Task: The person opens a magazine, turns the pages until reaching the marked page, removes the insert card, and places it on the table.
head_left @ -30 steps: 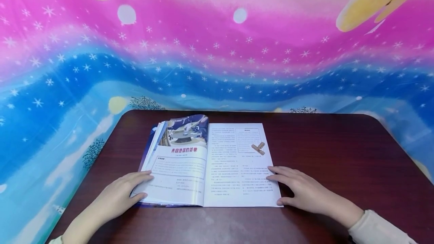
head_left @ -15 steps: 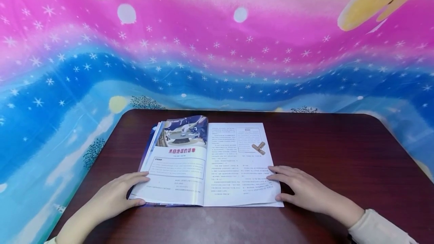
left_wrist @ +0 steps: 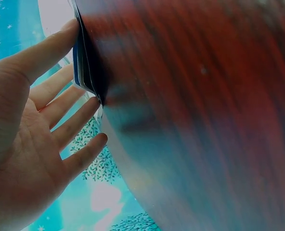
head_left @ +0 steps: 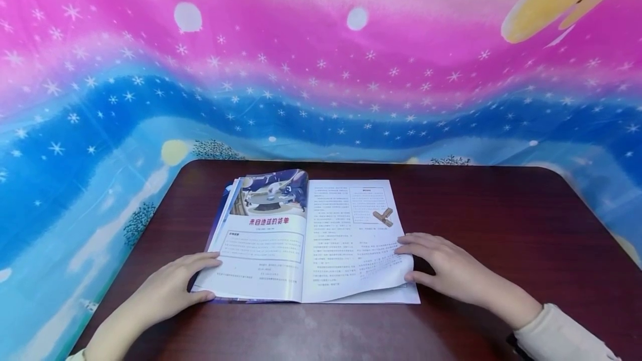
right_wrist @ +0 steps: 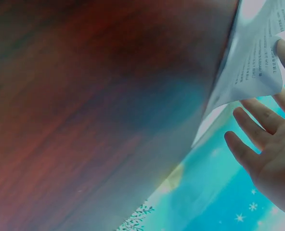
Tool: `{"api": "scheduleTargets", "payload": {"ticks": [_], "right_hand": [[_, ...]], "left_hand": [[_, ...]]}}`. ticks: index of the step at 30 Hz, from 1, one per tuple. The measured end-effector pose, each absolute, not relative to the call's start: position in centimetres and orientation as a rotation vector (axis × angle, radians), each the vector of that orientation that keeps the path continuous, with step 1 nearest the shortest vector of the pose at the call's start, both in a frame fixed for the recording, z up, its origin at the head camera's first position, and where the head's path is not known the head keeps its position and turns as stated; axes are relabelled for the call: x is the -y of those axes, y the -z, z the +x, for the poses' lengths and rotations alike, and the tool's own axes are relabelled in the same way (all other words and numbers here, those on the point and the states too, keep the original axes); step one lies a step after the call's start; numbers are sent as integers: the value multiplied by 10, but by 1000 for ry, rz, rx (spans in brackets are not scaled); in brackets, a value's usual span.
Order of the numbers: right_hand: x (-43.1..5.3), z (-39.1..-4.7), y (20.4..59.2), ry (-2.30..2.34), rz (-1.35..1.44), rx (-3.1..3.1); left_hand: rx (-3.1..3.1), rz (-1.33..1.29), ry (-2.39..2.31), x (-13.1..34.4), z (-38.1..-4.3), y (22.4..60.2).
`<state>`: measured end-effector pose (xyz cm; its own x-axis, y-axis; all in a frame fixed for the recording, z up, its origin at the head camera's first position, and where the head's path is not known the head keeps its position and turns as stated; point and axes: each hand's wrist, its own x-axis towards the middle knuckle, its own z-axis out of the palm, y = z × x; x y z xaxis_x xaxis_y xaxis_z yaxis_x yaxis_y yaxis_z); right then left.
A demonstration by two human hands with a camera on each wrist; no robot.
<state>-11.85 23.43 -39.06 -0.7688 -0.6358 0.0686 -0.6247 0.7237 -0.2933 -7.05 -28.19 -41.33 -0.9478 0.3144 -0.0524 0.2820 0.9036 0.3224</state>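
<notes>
An open magazine point(head_left: 331, 227) lies on the dark wooden table, its left page bearing a picture and a red heading. My left hand point(head_left: 168, 286) rests at the left page's outer edge, fingers extended over the paper and thumb at the lower corner. In the left wrist view those fingers are spread beside the magazine's layered edge point(left_wrist: 84, 67). At the other side, my right hand point(head_left: 446, 269) pinches the outer edge of a right-hand page point(head_left: 376, 272). Its lower corner is lifted and curved, uncovering the sheet below. In the right wrist view, the thumb is against the raised page point(right_wrist: 258, 72).
The table point(head_left: 481, 210) has rounded far corners. Behind and beside it hangs a pink and blue cloth point(head_left: 301, 88) with snowflakes. A pale sleeve point(head_left: 562, 336) covers the right forearm.
The right-hand page's lower corner has risen and bent upward, with my right hand moving slightly up. My left hand shifted a little left at first, then stayed nearly still.
</notes>
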Motion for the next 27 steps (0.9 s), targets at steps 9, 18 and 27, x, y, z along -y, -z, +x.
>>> {"api": "scheduleTargets", "payload": {"ticks": [9, 18, 27], "right_hand": [[-224, -128, 381, 580, -1123, -2970], [-209, -139, 374, 775, -1246, -3026], [-191, -141, 363, 923, -1297, -3036]], "left_hand": [[-2971, 431, -483, 281, -72, 413], [-2989, 394, -491, 279, -69, 411], [-3040, 394, -514, 267, -70, 401]]}}
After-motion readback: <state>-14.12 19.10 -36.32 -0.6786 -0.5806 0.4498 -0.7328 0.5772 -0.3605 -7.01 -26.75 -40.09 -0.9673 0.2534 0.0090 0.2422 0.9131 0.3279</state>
